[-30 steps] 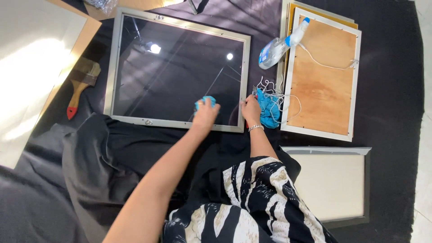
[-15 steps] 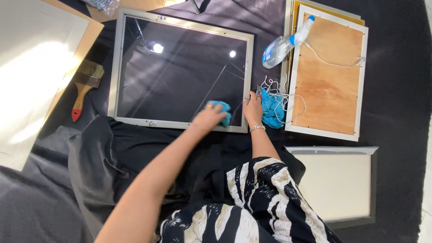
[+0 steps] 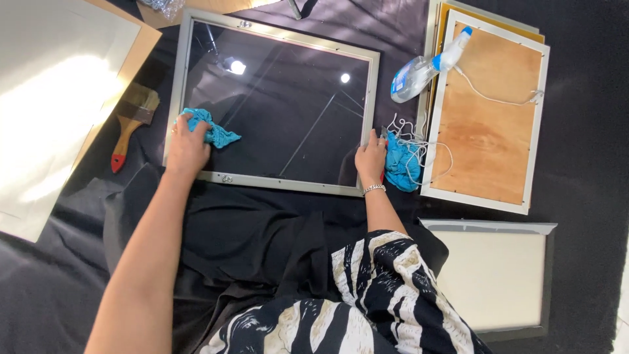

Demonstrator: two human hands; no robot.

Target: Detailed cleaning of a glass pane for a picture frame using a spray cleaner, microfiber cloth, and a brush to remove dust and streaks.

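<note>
A silver-framed glass picture frame (image 3: 371, 92) lies flat on black fabric. My left hand (image 3: 187, 145) presses a crumpled teal cloth (image 3: 216, 131) against the glass near the frame's lower left corner. My right hand (image 3: 371, 157) rests on the frame's lower right corner, fingers curled over the edge; a silver bracelet circles that wrist. Reflections of lights show in the dark glass.
A second blue cloth (image 3: 401, 164) with tangled white string lies right of the frame. A spray bottle (image 3: 422, 67) leans on a stack of frames with a wooden backing (image 3: 488, 124). A paintbrush (image 3: 131, 124) lies at left, a white board (image 3: 46, 105) beyond it, another frame (image 3: 498, 275) at lower right.
My left hand has swept the teal cloth across the glass from the lower right corner to the lower left. My right hand stayed on the right edge.
</note>
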